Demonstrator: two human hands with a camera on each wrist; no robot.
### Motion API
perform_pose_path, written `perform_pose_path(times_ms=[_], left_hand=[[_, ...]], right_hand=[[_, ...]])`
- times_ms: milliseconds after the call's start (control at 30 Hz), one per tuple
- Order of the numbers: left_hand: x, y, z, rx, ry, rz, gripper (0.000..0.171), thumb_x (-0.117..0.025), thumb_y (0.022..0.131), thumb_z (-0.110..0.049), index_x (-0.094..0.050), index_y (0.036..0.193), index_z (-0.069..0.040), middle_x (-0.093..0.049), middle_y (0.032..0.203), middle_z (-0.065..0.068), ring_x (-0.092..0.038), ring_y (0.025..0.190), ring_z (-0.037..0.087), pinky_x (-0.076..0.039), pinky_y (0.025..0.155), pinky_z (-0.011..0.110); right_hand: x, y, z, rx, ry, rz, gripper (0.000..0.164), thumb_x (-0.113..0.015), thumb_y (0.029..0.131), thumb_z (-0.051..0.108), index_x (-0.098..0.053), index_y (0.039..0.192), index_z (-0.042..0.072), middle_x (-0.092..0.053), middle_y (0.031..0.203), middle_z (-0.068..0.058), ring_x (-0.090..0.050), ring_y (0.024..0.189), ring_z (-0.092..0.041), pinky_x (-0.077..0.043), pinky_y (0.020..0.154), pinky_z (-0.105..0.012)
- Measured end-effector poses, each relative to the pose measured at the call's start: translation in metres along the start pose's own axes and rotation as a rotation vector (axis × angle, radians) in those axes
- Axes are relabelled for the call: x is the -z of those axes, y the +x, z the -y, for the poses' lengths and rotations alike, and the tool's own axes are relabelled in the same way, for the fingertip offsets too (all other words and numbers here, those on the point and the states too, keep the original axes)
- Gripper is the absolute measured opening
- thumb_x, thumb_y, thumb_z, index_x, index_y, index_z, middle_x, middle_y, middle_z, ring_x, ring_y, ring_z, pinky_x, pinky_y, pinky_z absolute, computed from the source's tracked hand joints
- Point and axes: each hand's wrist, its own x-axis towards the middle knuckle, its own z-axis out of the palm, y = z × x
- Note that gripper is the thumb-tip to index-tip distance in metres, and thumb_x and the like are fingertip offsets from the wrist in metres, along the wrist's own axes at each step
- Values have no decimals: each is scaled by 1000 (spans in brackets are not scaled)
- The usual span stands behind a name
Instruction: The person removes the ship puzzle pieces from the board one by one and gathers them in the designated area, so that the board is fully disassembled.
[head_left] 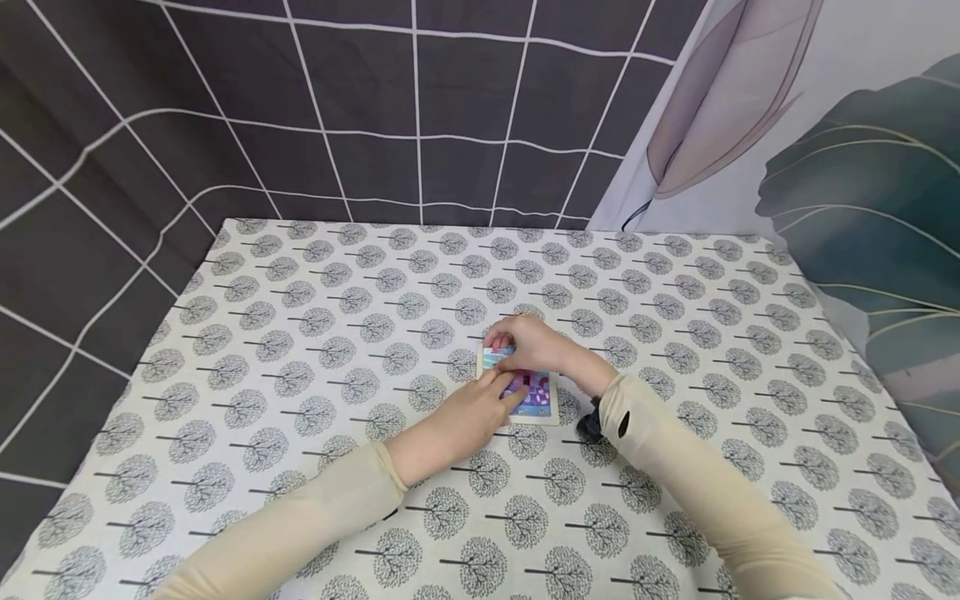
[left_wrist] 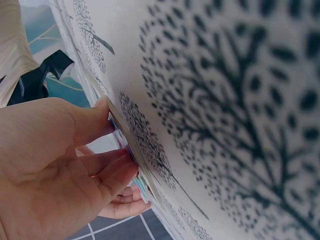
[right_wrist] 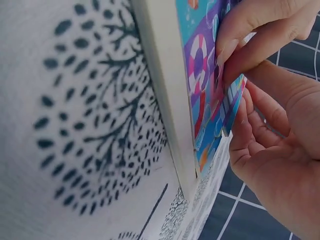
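Observation:
A flat picture puzzle in a pale wooden tray lies on the table, printed in blue, purple and pink. A pink-and-white lifebuoy shows in its picture in the right wrist view. My left hand rests on the puzzle with fingers extended; its thumb touches the tray's edge. Over the far part is my right hand, its thumb and fingers pinching a blue striped puzzle piece that stands tilted up from the picture. The hands partly cover the puzzle, and the fingertips meet closely.
A white tablecloth with grey tree prints covers the table. Beside the right wrist sits a small black object. A dark gridded curtain hangs behind, and a leaf-patterned curtain hangs at the right.

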Motion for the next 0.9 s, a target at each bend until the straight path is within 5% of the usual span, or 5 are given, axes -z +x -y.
perform_pose_path(times_ms=[300, 900], left_hand=[[0, 1, -2, 15, -20, -5, 49, -55, 93, -25, -45, 137, -5, -39, 143, 18, -34, 133, 30, -30, 113, 34], [-2, 3, 1, 61, -82, 26, 50, -53, 93, -28, -44, 139, -10, -40, 144, 13, -35, 135, 29, -32, 111, 40]], right_hand=[[1, 2, -1, -12, 6, 1, 32, -80, 69, 11, -69, 98, 7, -66, 86, -1, -59, 79, -13, -52, 76, -24], [1, -4, -24, 169, -26, -51, 36, -80, 71, 20, -71, 105, 12, -70, 98, 0, -61, 85, -11, -53, 81, -26]])
